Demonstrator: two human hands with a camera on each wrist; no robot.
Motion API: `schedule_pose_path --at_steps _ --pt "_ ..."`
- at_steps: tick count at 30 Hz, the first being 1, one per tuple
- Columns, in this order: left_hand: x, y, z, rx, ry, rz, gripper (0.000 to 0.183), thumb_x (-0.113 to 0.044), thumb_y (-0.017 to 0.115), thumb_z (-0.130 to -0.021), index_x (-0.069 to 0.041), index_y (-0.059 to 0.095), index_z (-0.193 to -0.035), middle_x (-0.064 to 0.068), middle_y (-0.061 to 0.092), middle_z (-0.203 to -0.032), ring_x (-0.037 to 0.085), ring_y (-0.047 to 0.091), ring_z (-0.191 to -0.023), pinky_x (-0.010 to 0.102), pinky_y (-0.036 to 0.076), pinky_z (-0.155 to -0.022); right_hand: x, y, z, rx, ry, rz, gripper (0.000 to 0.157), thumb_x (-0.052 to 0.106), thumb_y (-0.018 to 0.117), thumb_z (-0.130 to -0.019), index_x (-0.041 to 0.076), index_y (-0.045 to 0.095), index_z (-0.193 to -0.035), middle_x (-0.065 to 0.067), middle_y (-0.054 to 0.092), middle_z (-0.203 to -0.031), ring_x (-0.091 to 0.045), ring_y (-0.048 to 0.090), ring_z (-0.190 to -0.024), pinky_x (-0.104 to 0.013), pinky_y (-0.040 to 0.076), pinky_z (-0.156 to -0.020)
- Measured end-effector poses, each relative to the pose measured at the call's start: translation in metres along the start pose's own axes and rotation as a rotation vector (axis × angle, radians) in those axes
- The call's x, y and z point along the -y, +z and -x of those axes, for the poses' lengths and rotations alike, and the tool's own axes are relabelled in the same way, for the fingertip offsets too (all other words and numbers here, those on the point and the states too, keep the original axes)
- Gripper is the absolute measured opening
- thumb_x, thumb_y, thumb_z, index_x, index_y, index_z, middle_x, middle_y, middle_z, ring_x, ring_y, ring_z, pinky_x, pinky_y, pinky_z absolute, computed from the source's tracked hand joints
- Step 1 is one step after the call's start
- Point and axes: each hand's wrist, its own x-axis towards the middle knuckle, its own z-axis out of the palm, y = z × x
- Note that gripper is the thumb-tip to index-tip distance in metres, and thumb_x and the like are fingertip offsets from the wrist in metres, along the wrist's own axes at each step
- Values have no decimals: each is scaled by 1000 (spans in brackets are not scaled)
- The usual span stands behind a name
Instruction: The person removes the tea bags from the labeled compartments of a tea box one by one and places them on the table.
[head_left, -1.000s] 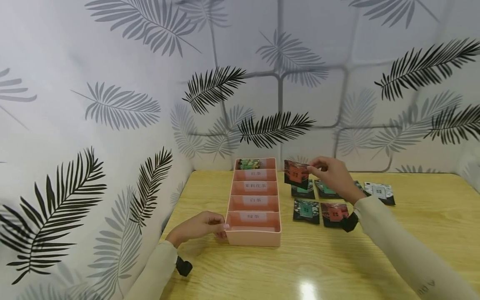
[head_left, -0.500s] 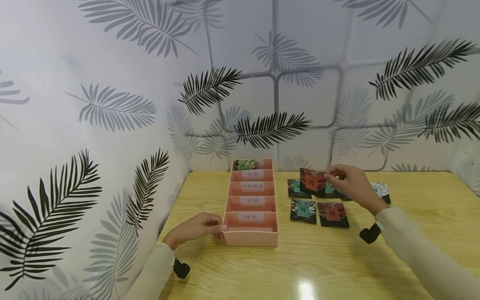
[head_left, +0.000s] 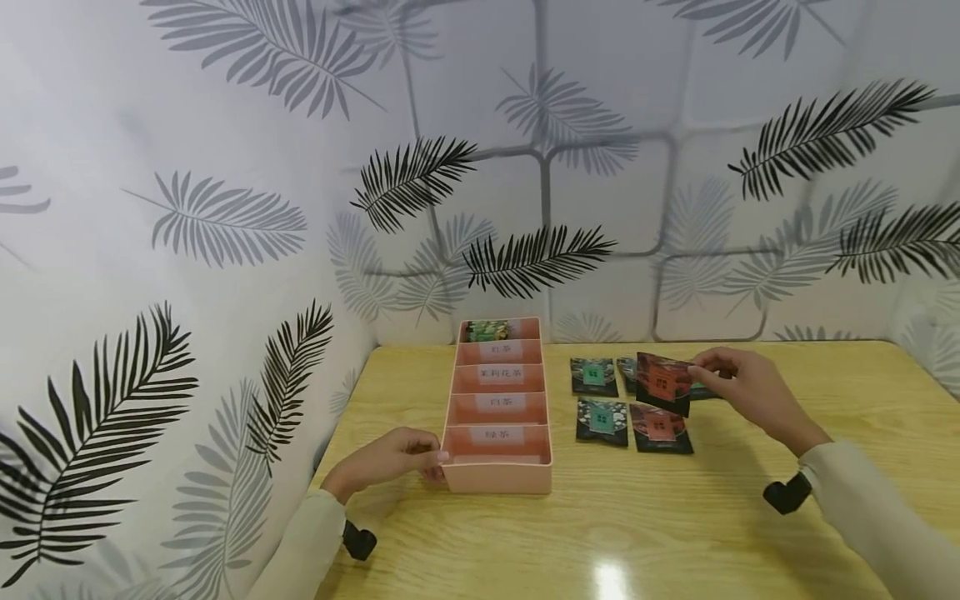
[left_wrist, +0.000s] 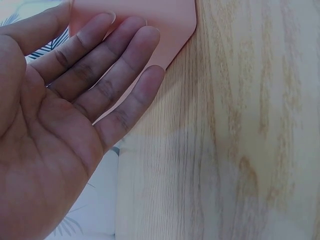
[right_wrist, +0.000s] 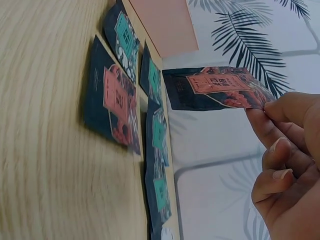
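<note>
Between thumb and fingers, my right hand (head_left: 757, 396) pinches a dark tea sachet with a red label (head_left: 663, 383) by its edge. The right wrist view shows this held tea sachet (right_wrist: 217, 87) lifted above the table. My left hand (head_left: 390, 458) holds the near left corner of a pink compartment box (head_left: 498, 477), thumb at the rim. In the left wrist view, the left hand's fingers (left_wrist: 120, 75) lie against the box's outer wall. A green-and-yellow packet (head_left: 487, 331) lies in the farthest compartment; the other compartments show paper labels.
Right of the box lie a green-labelled sachet (head_left: 594, 377), a black-and-white patterned sachet with a green label (head_left: 602, 422) and another red-labelled sachet (head_left: 662, 428). More sachets are partly hidden behind the held one and the hand. A leaf-patterned wall covering (head_left: 585, 200) stands behind the wooden table (head_left: 480, 542).
My right hand has moved right and slightly nearer with the red-labelled tea sachet, away from the box. My left hand stays at the box corner. The head view has shifted a little.
</note>
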Motion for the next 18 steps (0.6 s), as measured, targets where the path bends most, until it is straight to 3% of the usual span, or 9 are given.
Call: schedule_pose_path --at_steps 12,18 --pt "0 1 -2 -2 -8 -3 30 -29 58 -108 -3 71 -99 13 73 -101 37 69 -95 49 58 -88 -34 -28 30 79 149 -28 38 40 61 -105 6 70 -119 -11 73 -107 -6 65 -86 -35 55 -70" --pt "1 1 -3 -1 -10 -10 30 -28 58 -108 -2 71 -97 12 74 -100 37 70 -95 48 59 -88 -50 -38 38 137 205 -41 44 41 59 -106 2 67 -125 -14 72 -113 -12 66 -95 -43 56 -78"
